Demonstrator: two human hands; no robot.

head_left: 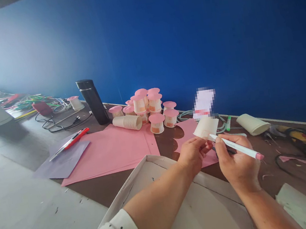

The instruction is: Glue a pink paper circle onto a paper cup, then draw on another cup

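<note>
The left hand (191, 157) pinches a white paper cup (204, 127) between the thumb and the fingers, at the lower side of the cup, which is tilted. The right hand (240, 166) is closed around a white marker (239, 148), in the manner of writing. The pink end of this marker points away from the cup, and its tip is at the cup wall, just beside the left fingers; if it really touches, I cannot tell.

Beyond the left hand and to its left, a group of cups with round pink tops (157, 124) stands on the dark counter (95, 192), some of them on top of others. Just in front of this group lies a stack of plain cups (128, 123), on its side. Farther to the left of the hand there are pink sheets (109, 151), purple sheets (71, 162) with a red cutter (73, 141) upon them, and a black bottle (94, 102), upright. Below the left hand and its forearm is a shallow white tray (145, 161). Beyond the right hand lie a green-capped marker (228, 123) and, more to the right, a larger pale cup (252, 124) on its side.
</note>
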